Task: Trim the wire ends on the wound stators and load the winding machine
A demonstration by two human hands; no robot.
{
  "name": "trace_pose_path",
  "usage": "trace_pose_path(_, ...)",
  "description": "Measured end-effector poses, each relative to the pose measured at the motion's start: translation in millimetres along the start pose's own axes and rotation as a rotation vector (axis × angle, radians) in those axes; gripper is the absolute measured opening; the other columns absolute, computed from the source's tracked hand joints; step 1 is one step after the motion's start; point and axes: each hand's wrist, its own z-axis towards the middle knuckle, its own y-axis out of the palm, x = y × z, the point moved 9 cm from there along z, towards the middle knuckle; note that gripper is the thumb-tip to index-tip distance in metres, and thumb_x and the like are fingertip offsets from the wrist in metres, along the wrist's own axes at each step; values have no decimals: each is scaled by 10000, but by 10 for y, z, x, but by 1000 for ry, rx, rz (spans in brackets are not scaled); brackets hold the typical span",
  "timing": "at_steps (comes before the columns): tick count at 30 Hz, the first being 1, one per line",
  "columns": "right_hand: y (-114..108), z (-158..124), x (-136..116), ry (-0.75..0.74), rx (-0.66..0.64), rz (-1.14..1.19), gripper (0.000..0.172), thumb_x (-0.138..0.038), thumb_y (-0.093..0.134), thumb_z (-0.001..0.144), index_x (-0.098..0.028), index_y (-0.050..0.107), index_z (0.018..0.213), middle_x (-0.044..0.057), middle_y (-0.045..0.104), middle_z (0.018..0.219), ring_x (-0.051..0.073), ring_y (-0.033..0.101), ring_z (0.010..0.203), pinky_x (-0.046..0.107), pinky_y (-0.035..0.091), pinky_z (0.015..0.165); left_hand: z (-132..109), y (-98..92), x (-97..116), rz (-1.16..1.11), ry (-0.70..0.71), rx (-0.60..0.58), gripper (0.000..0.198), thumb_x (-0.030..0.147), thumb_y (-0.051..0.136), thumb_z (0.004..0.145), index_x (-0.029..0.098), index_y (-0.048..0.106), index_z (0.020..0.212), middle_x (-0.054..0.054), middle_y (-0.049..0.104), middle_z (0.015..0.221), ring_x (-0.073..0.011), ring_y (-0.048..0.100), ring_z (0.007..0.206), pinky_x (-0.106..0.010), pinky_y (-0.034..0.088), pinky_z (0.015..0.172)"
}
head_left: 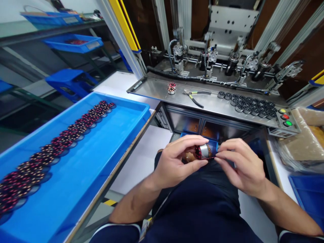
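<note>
My left hand is closed round a wound motor stator, thumb below and fingers above. A silver band runs round the stator, with black and red on its left end and copper windings on its right end. Close to its right side, my right hand pinches thumb and fingertips together at a thin red wire that runs out from the stator. Both hands are held over my lap. On the metal ledge ahead lie pliers with green and black handles, beside red and copper wound stators.
A blue tray on the left holds rows of wound stators. Several black stator cores sit on the ledge, near coloured push buttons. Behind stands a machine with several clamps. A plastic-lined box is at the right.
</note>
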Motion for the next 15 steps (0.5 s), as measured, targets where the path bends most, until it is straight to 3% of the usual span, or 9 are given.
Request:
trace_pose_path(5, -75, -10, 66, 140, 107, 48, 292, -364, 776, 836, -171, 671, 1028, 197, 596, 1247, 349, 578, 1168, 557, 521, 928, -46, 28, 263, 479, 261, 21, 539, 91, 757, 789, 224, 643, 1299, -104, 761, 1188, -245, 733, 1066, -368, 594, 984)
trace_pose_path(10, 176, 139, -20, 200, -4, 97, 46, -139, 642, 898, -175, 631, 871, 192, 636, 1193, 305, 615, 1172, 507, 560, 907, -74, 89, 317, 590, 311, 8, 656, 84, 731, 812, 248, 537, 1417, -94, 769, 1190, -232, 754, 1022, -331, 621, 909)
trace_pose_path(12, 190, 200, -59, 147, -31, 77, 101, -79, 584, 912, -170, 628, 917, 191, 647, 1176, 288, 626, 1168, 485, 580, 891, -75, 71, 323, 571, 306, -9, 662, 61, 725, 810, 257, 545, 1415, -81, 778, 1164, -221, 761, 987, -315, 628, 880)
trace_pose_path(15, 162, 259, -176, -81, -93, -38, 129, -54, 577, 909, -153, 622, 979, 211, 647, 1216, 316, 609, 1217, 517, 575, 938, -78, 33, 334, 462, 297, -73, 684, 43, 733, 799, 256, 549, 1422, -89, 768, 1189, -226, 748, 1044, -320, 617, 924)
